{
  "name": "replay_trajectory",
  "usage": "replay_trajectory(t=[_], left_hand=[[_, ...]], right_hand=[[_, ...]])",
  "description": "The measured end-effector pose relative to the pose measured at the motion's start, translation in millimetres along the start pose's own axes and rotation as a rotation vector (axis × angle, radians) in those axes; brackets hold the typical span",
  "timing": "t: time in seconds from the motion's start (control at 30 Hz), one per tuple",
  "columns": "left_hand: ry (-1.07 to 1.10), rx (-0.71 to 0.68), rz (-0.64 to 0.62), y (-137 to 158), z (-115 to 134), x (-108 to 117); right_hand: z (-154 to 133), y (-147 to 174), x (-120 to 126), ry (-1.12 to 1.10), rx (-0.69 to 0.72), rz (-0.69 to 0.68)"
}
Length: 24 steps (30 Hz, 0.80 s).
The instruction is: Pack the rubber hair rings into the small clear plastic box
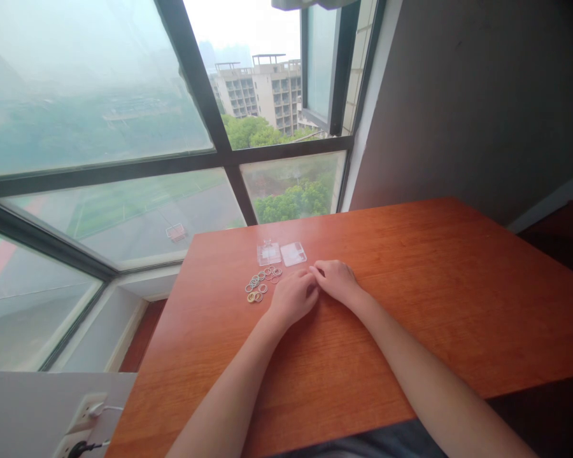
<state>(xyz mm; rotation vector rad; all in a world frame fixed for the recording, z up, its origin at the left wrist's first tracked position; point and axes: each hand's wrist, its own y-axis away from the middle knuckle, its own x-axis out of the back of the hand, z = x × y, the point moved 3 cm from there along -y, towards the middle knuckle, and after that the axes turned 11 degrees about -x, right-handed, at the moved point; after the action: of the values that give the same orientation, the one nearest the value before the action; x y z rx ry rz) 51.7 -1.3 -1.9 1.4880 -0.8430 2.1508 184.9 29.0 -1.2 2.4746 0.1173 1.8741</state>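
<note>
My left hand [293,296] and my right hand [337,278] meet over the table, fingertips touching. Both have their fingers curled and pressed together; whatever may be between them is too small or hidden to make out. Just left of my left hand lies a loose cluster of small thin rings [254,280] in pale green, pink, yellow and whitish tones. Behind the rings stands a clear plastic box [268,254]. Beside it, a flat clear square piece [293,254], which looks like a lid, lies near my fingertips.
The reddish-brown wooden table [439,286] stretches well to the right, its far edge close to the window frame [286,150]. A grey wall [458,114] rises on the right. At lower left, plugs sit in a wall socket [88,410].
</note>
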Motion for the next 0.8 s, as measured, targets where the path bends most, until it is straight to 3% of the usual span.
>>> replay_trajectory(t=[0.8], left_hand=[[0.007,-0.010,0.005,0.5,-1.3,-1.2]], right_hand=[[-0.5,0.4,0.7,-0.002,-0.002,0.000]])
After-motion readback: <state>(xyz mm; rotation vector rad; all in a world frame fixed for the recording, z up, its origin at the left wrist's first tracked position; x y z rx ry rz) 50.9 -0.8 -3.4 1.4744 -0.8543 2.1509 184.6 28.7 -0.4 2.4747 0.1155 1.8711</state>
